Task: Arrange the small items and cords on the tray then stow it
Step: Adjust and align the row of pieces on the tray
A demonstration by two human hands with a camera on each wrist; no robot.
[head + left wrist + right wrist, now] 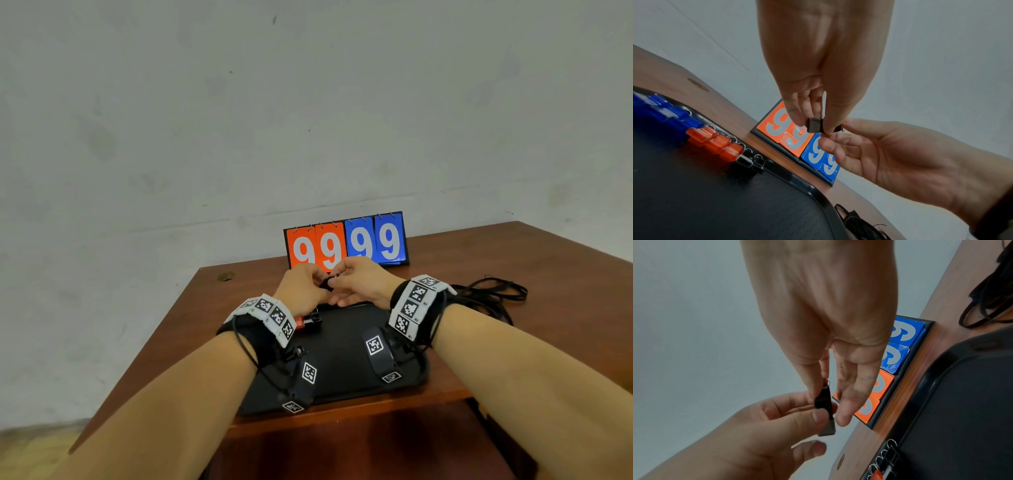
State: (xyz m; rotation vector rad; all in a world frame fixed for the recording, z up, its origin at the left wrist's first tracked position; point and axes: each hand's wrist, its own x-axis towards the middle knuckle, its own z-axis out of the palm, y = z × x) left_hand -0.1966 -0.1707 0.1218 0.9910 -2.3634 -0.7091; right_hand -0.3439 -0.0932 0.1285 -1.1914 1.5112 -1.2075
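Both hands meet in the air over the far edge of the black tray [346, 387]. Between them is a small black USB stick [814, 124] with a metal plug end. My left hand [317, 286] pinches it between thumb and fingers. My right hand [339, 282] pinches the other end, where a small ring shows on the USB stick [823, 400]. A row of blue, orange [715, 142] and black sticks [748, 162] lies along the tray's far left rim. A loose bundle of black cords [489, 291] lies on the table right of the tray.
A flip scoreboard [346, 243] reading 9999 stands behind the hands near the wall. The brown table [548, 308] ends at the wall behind and drops off at the left and front. The tray sits at the front edge.
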